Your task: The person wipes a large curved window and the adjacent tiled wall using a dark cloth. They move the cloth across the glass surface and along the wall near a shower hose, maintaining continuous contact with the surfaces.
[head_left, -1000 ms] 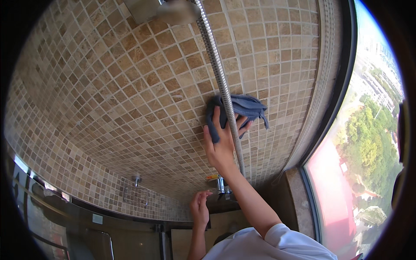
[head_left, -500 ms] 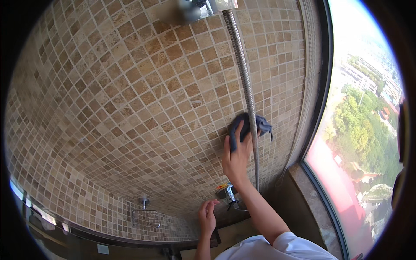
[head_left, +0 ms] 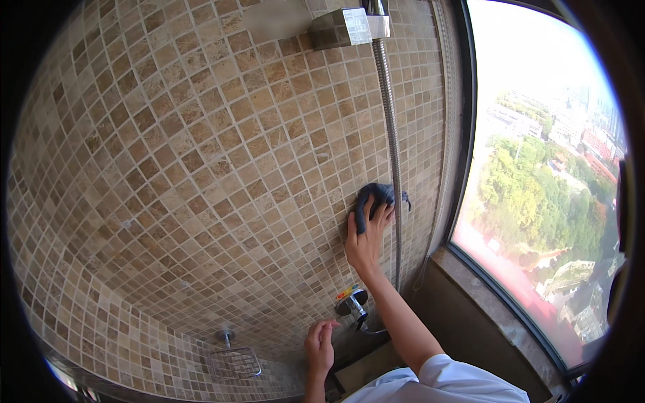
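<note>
A dark blue-grey cloth [head_left: 377, 195] is pressed against the tiled wall [head_left: 269, 174] under my right hand [head_left: 367, 243]. My fingers spread over the bunched cloth, and its far end passes behind the metal shower hose [head_left: 392, 127]. Lower and to the left, my left hand [head_left: 320, 346] hangs in front of the wall, loosely bent and holding nothing. Close to it is the chrome mixer tap [head_left: 354, 306] with a coloured label.
A chrome shower holder [head_left: 349, 28] juts out at the top. At lower left, a wire soap basket [head_left: 235, 363] is fixed to the wall. To the right, a large window [head_left: 537, 188] stands above a stone sill [head_left: 480, 305].
The view has shifted, bringing more of the shower holder and soap basket into sight. My right hand still presses the cloth to the wall; more of the cloth's end is now behind the hose.
</note>
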Tool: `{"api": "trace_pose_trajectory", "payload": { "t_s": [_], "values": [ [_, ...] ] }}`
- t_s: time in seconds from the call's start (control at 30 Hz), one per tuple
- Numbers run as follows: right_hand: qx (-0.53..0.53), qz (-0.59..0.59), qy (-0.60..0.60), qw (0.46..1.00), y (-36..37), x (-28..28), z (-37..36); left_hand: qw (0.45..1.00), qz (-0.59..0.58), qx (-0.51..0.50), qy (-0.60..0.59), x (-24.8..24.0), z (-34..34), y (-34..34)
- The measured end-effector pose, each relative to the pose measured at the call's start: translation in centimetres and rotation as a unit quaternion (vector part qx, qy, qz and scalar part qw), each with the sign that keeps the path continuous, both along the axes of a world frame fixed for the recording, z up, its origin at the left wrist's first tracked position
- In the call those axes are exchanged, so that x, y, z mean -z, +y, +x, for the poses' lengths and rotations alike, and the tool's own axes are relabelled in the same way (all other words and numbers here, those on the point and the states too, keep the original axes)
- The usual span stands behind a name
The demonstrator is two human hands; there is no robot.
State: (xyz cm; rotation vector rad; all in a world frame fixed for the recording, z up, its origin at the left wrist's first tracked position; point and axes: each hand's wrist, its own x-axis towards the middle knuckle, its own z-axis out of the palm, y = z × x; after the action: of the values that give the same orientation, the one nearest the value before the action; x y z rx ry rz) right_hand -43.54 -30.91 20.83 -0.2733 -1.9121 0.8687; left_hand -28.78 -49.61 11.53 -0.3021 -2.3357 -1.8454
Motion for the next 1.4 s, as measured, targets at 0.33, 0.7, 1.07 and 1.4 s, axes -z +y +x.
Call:
{"api": "trace_pose_trajectory", "payload": {
  "t_s": [0.33,0.7,1.07,1.4],
  "values": [
    [-0.056,0.023,0.22,0.974,1.7,-8.1,-2.0,0.997,0.063,-0.01,-0.036,1.0,0.7,-2.3],
    [-0.105,-0.007,0.042,0.994,0.2,-6.0,0.4,0.996,0.046,0.066,-0.035,0.4,-1.6,0.1],
    [0.015,-0.353,0.077,0.932,0.2,16.2,-1.7,0.993,0.013,0.114,-0.012,0.5,-1.6,2.6],
    [-0.11,0.052,0.128,0.984,-2.5,-7.7,0.1,0.995,0.047,0.087,-0.025,0.5,-1.7,1.1]
  ]
}}
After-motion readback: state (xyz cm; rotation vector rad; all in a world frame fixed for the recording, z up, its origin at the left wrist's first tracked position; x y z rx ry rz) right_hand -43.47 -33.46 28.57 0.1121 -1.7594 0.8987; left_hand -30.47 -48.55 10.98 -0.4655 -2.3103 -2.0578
